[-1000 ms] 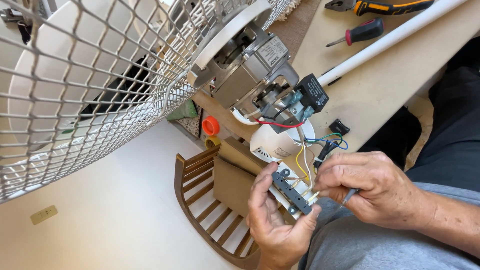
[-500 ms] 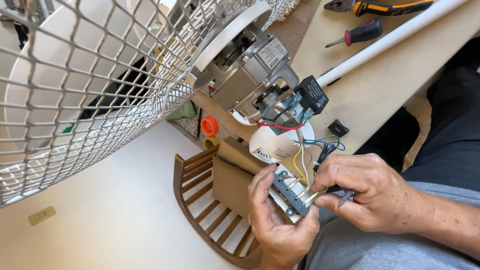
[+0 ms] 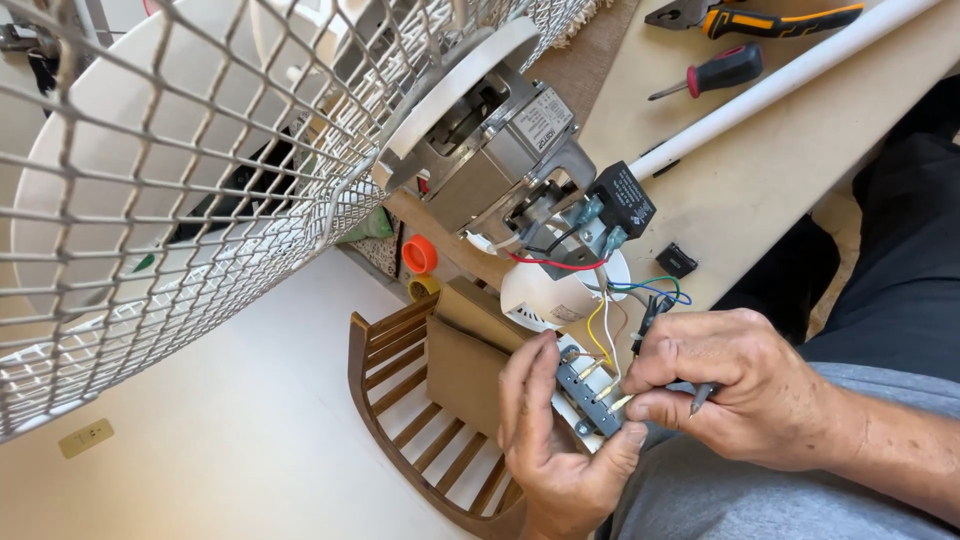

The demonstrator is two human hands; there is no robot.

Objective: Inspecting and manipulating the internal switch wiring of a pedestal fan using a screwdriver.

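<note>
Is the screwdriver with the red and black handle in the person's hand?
No, the screwdriver lies on the table far from both hands, while the right hand pinches a thin tool at the switch block.

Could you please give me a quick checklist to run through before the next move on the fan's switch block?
1. Switch block held firmly: ok, left hand grips it.
2. Right hand on the terminals: ok, fingertips pinch at the block's lower end.
3. Yellow wire reaches the block: ok.
4. Fan unplugged: cannot tell, no plug in view.
5. Screwdriver and pliers at hand: ok, both lie on the table.
6. Black capacitor leads attached: cannot tell.
</note>
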